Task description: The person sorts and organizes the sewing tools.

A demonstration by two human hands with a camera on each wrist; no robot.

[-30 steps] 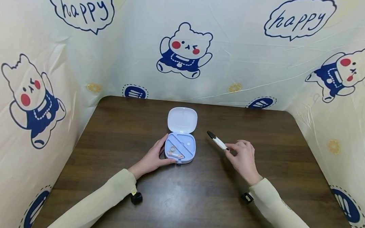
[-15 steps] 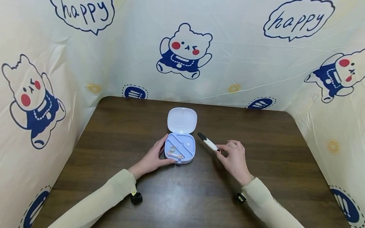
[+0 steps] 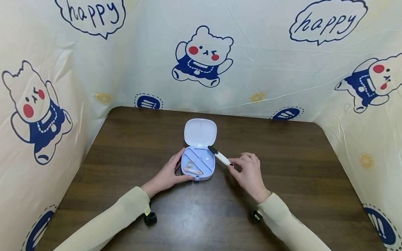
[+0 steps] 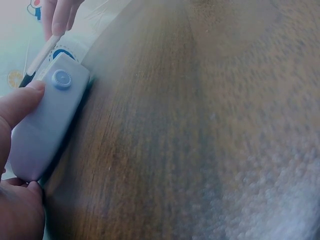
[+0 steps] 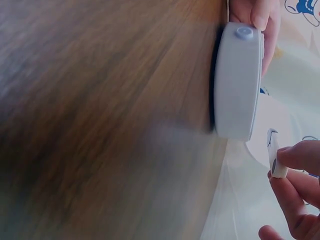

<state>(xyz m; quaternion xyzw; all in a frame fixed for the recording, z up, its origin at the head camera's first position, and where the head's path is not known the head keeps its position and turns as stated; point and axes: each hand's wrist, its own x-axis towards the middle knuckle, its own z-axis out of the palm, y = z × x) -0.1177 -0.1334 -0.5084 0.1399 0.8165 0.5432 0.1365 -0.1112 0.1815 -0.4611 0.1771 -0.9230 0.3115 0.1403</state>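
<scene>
A small light-blue storage box stands on the table, its translucent lid raised at the back. Diagonal dividers split its inside. In the front-left compartment lie a small ring and a short pinkish-white stick-like item. My left hand holds the box, fingers along its left side and thumb at the front, near the round button. My right hand pinches the white end of a marker. The marker's black cap overlaps the box's back-right corner in the head view; whether they touch I cannot tell.
A dark brown wooden table lies under both hands. Pale cloth printed with bears and "happy" bubbles surrounds its back and sides. A small black wrist camera hangs below the left sleeve, another by the right cuff.
My right hand has moved left with the marker, from right of the box until the black cap reaches the box's back-right corner. The left hand and the box have stayed put.
</scene>
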